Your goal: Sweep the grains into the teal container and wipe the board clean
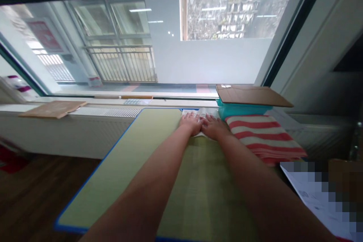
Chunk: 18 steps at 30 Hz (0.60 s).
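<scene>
A thin white cloth (pixel 204 111) lies at the far edge of a pale green mat (pixel 121 170) with blue edging. My left hand (pixel 191 124) rests flat on the cloth with its fingers stretched forward. Beside it, my right hand (pixel 213 125) presses on the same cloth, palm down and fingers spread. The two hands touch or nearly touch at the thumbs. Much of the cloth is hidden under them. Both arms reach straight out across the mat.
Right of the mat sit a folded red-and-white striped cloth (pixel 261 132) and a teal bin (pixel 238 110) topped with cardboard (pixel 252 94). Behind runs a window sill (pixel 176 103). A brown board (pixel 53 109) lies on the left ledge, and papers (pixel 309 193) are at lower right.
</scene>
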### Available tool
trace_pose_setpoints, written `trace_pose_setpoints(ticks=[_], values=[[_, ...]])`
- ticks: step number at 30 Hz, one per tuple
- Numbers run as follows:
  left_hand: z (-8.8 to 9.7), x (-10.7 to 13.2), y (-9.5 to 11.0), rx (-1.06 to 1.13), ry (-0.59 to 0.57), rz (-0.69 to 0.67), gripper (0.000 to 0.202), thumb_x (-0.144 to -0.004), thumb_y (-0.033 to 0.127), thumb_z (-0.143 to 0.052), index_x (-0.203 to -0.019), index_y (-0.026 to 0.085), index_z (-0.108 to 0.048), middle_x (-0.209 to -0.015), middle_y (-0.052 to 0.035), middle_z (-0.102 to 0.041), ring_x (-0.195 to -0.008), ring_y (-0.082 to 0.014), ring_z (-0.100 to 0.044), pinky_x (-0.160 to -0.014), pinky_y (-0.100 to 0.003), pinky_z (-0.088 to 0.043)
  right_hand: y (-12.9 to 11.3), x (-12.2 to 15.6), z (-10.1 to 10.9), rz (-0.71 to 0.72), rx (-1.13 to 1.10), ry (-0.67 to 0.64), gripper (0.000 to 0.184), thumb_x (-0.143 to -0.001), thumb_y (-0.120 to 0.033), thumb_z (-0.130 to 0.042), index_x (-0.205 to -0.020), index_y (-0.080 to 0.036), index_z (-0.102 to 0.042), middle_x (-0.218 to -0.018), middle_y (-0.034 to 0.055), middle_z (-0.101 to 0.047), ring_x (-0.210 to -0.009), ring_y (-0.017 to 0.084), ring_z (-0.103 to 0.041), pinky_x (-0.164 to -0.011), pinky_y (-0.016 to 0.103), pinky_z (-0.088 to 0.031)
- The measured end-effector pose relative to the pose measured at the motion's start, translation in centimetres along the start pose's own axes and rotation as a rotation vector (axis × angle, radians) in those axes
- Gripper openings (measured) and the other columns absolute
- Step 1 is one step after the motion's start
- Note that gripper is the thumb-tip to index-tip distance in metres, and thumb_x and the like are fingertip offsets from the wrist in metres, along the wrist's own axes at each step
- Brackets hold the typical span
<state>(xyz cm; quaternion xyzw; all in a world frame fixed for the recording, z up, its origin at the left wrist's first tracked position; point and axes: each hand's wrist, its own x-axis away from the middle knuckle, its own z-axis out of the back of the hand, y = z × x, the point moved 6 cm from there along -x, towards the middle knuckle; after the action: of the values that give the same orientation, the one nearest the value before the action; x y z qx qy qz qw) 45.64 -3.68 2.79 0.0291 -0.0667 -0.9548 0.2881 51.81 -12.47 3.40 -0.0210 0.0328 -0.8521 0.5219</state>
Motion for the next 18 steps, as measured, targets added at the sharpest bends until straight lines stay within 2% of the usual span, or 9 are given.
trace_pose_setpoints(ticks=[7, 13, 18], values=[[0.2, 7.4, 1.5, 0.022, 0.002, -0.011, 0.085, -0.078, 0.071, -0.006, -0.144, 0.022, -0.025, -0.152, -0.0087, -0.015, -0.138, -0.0271, -0.013, -0.111, -0.045, -0.010, -1.9, 6.8, -0.7, -0.050, -0.003, -0.073, 0.062, -0.088, -0.052, -0.021, -0.145, -0.027, -0.019, -0.153, 0.0046, -0.012, -0.139, 0.023, -0.011, -0.110, 0.044, -0.009], [0.5, 16.3, 3.4, 0.024, 0.027, -0.051, 0.080, -0.081, 0.067, -0.009, -0.143, 0.020, -0.028, -0.151, -0.0095, -0.018, -0.138, -0.0270, -0.014, -0.111, -0.045, -0.009, -4.7, 16.0, -0.3, -0.031, -0.009, 0.015, 0.063, -0.088, -0.053, -0.020, -0.144, -0.025, -0.024, -0.151, 0.0069, -0.017, -0.138, 0.023, -0.015, -0.110, 0.043, -0.009], [0.8, 23.3, 4.1, 0.024, 0.030, -0.073, 0.078, -0.083, 0.065, -0.012, -0.143, 0.018, -0.029, -0.150, -0.0108, -0.020, -0.138, -0.0273, -0.015, -0.110, -0.045, -0.009, -7.9, 22.6, 0.1, -0.034, -0.008, -0.011, 0.062, -0.088, -0.052, -0.021, -0.144, -0.025, -0.024, -0.152, 0.0068, -0.016, -0.138, 0.024, -0.014, -0.110, 0.043, -0.011]])
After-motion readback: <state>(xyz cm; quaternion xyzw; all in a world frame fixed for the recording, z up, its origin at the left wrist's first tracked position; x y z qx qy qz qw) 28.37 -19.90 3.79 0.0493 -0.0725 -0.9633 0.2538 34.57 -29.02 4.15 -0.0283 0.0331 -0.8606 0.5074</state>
